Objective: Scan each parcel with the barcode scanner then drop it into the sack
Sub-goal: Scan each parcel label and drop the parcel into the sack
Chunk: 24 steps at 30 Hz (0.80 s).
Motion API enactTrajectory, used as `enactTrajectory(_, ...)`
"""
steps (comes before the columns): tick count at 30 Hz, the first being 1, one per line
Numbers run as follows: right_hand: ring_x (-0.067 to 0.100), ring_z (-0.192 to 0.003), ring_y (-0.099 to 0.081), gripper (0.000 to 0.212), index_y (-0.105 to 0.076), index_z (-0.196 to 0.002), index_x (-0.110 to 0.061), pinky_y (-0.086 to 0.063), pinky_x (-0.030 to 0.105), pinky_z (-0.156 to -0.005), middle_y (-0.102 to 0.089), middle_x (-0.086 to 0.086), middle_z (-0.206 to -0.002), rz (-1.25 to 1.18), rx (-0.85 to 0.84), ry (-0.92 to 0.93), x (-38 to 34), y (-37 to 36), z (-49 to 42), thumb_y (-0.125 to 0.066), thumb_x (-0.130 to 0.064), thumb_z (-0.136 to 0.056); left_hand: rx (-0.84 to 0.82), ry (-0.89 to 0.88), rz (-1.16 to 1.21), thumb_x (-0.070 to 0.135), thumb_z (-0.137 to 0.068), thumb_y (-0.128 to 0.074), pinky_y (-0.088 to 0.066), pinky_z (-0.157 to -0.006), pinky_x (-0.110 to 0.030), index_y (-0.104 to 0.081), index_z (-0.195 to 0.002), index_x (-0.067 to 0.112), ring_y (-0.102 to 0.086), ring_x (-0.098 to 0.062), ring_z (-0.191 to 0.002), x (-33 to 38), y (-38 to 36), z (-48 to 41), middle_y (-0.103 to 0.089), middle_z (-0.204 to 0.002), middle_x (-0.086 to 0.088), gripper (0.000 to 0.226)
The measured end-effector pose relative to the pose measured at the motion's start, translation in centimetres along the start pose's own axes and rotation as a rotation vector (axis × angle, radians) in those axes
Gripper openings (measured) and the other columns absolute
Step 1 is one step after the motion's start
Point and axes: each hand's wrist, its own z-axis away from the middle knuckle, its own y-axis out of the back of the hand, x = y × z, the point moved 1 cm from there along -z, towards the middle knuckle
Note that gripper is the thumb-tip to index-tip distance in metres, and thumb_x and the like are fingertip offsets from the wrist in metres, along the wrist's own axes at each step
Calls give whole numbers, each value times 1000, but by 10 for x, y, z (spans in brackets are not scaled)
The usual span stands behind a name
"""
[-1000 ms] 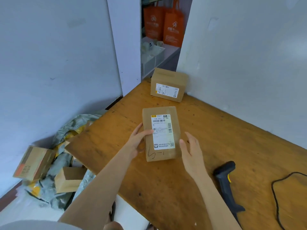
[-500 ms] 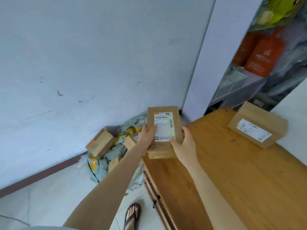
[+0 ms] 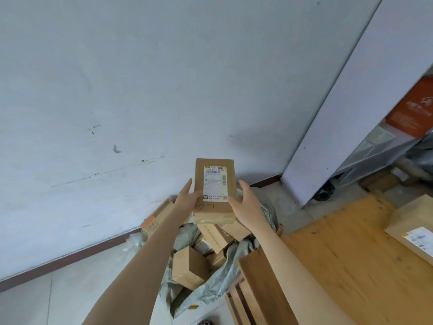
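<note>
We hold the parcel (image 3: 214, 191) in the air, off the left edge of the surface (image 3: 339, 254) and above the open sack (image 3: 220, 282), which slumps on the floor against that edge. Our left hand (image 3: 187, 199) grips the parcel's left long side, with the thumb laid on the top face and the fingers hidden underneath. Our right hand (image 3: 246, 205) clasps the right long side near the lower corner in the same way. The label faces up towards us, with a handwritten mark below it.

We judge the parcel to be a small cardboard box, stiff enough to keep its shape under a side grip. It is probably light, since thumb and fingers alone carry it level. The printed label looks smoother than the bare card, so the bare long sides are the better place to hold. The taped near end looks slightly bulged, and we would not squeeze there.

The sack already holds several brown boxes (image 3: 187, 268) lying at odd angles, so a parcel released flat may land on a corner and slide. One more box (image 3: 157, 218) lies outside the sack by the wall. Another labelled parcel (image 3: 412, 233) waits at the right edge of the surface.
</note>
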Motion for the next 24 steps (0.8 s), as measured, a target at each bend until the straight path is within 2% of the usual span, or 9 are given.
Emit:
enactTrajectory(1, 18, -141, -31, 61, -26, -149, -19, -30, 38, -112, -33, -2, -153, 23, -5, -23, 3, -4, -6, -53, -25, -94, 19, 11, -39, 11, -98, -49, -45, -75, -24, -23, -154, 18, -58, -19, -102, -3, 6, -7, -56, -124, -1, 63)
enactTrajectory(3, 19, -139, -34, 59, -26, -148, -18, -29, 35, -111, -34, 1, -153, 48, 4, -57, 10, -9, -11, -52, -24, -95, 43, 51, -78, 8, -98, -48, -37, -99, -31, -19, -154, 9, -48, -25, -127, -14, 15, -18, -49, -139, -7, 63)
enactTrajectory(4, 19, -135, -39, 57, -29, -147, -17, -31, 33, -109, -39, 3, -150, 64, 8, -68, 15, -11, -11, -52, -24, -95, 40, 72, -112, 6, -98, -47, -32, -106, -33, -23, -153, 6, -39, -28, -136, -21, 19, -22, -42, -147, -10, 60)
enactTrajectory(6, 19, -132, -41, 54, -34, -144, -15, -31, 32, -109, -43, 5, -146, 90, 2, -88, 26, -16, -9, -52, -22, -94, 3, 94, -178, 1, -96, -45, -33, -112, -39, -35, -147, -1, -40, -32, -136, -36, 24, -28, -44, -145, -13, 52)
enactTrajectory(10, 19, -133, -41, 49, -39, -141, -10, -31, 27, -107, -45, 7, -143, 103, -9, -141, 44, -19, -2, -51, -20, -94, 55, 175, -194, 13, -99, -47, -39, -100, -43, -36, -145, 5, -45, -31, -126, -55, 31, -28, -41, -146, -13, 48)
enactTrajectory(13, 20, -130, -43, 46, -40, -140, -9, -35, 32, -107, -46, 8, -142, 133, -31, -177, 52, -18, 2, -49, -21, -96, 53, 211, -220, 19, -99, -47, -34, -103, -44, -36, -146, 11, -37, -33, -134, -62, 34, -29, -38, -149, -14, 49)
enactTrajectory(18, 19, -126, -47, 44, -43, -137, -10, -35, 24, -96, -49, 6, -139, 164, -16, -177, 59, -17, 10, -49, -22, -96, 54, 247, -283, 19, -99, -47, -34, -86, -34, -44, -142, 8, -45, -31, -122, -69, 33, -24, -51, -130, -13, 44)
enactTrajectory(22, 18, -125, -46, 42, -45, -135, -11, -34, 24, -95, -49, 6, -137, 140, -17, -187, 61, -12, 21, -50, -22, -96, 4, 246, -372, 20, -99, -48, -35, -91, -36, -49, -138, 6, -47, -26, -115, -73, 18, -13, -50, -133, -14, 41)
enactTrajectory(24, 17, -127, -45, 41, -46, -135, -11, -32, 22, -96, -49, 5, -137, 119, -11, -189, 63, -4, 28, -50, -21, -95, -20, 228, -410, 18, -97, -49, -39, -95, -40, -52, -135, 2, -49, -32, -121, -69, 4, -9, -52, -136, -18, 41)
